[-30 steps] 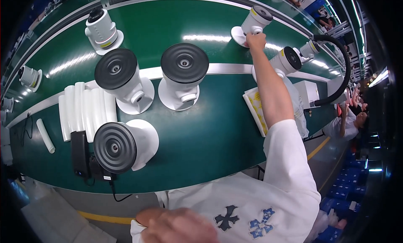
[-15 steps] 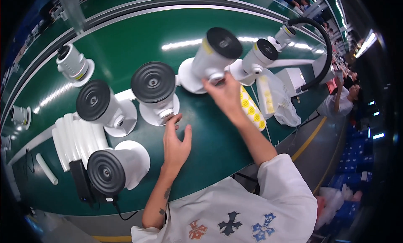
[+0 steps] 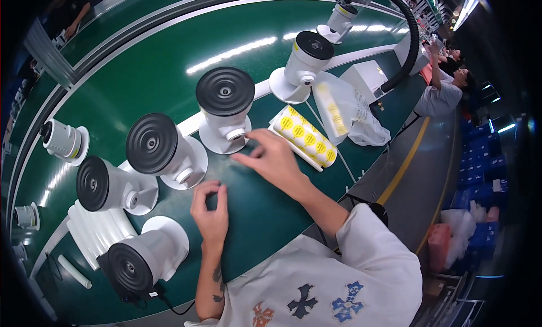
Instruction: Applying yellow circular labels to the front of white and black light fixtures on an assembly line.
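Note:
A row of white cylindrical devices with black ribbed round discs on top and round white bases stands on the green table. My right hand (image 3: 274,159), open with thumb and index finger apart, reaches to the small round knob of one device (image 3: 223,124); its index fingertip is at the knob's edge, and whether it touches cannot be told. My left hand (image 3: 210,214) is curled, thumb and index tips nearly together with nothing visible in them. It is just in front of the neighbouring device (image 3: 183,152), apart from its knob.
A yellow-and-white sticker roll (image 3: 307,136) lies right of my right hand. Beyond it are a clear plastic bag (image 3: 364,121), a white box (image 3: 364,78) and a black flexible hose (image 3: 415,39). White foam sleeves (image 3: 104,231) and a tilted device (image 3: 164,242) are at left. A person (image 3: 443,95) is at far right.
The view has swung, shifting the devices down and left. My left hand has drawn back from its device's knob and curled. My right hand has loosened from the knob it was gripping.

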`<state>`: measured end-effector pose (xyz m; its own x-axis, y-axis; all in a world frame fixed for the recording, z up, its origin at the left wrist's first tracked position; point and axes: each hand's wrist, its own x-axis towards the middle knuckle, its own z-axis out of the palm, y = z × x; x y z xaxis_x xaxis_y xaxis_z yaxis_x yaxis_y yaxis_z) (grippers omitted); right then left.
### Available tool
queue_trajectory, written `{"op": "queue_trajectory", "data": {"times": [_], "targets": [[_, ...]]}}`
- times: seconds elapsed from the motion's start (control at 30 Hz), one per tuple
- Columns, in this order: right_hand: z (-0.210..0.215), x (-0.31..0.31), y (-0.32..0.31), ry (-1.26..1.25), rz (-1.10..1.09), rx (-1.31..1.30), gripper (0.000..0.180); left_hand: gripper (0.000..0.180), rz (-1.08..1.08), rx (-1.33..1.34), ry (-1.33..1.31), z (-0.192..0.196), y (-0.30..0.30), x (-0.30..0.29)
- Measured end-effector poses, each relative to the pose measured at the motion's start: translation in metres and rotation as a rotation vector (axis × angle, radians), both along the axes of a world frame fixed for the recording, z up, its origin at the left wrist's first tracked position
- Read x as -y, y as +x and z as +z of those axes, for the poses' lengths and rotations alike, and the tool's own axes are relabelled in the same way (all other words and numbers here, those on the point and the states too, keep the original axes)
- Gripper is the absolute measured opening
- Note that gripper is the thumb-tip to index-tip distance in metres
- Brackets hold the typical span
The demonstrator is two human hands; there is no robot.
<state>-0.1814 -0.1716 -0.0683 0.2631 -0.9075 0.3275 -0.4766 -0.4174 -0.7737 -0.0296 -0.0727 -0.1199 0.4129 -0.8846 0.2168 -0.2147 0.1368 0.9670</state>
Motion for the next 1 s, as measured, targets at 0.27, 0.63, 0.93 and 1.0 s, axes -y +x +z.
{"op": "queue_trajectory", "data": {"times": [0.27, 0.63, 0.93, 1.0], "targets": [[0.018, -0.003, -0.114, -0.168, -0.32, -0.479, 0.043, 0.008, -0.281, 0.026, 0.007, 0.022, -0.021, -0.02], [0.044, 0.008, -0.146, 0.132, -0.467, -0.02, 0.035, 0.005, -0.314, -0.046, 0.031, 0.015, -0.028, -0.012], [0.03, 0.024, -0.149, 0.325, -0.305, -0.105, 0.036, 0.005, -0.326, -0.038, 0.04, 0.016, -0.029, -0.009], [0.049, 0.022, -0.15, 0.281, -0.395, 0.033, 0.027, 0.005, -0.325, -0.046, 0.044, 0.016, -0.029, -0.011]]}}
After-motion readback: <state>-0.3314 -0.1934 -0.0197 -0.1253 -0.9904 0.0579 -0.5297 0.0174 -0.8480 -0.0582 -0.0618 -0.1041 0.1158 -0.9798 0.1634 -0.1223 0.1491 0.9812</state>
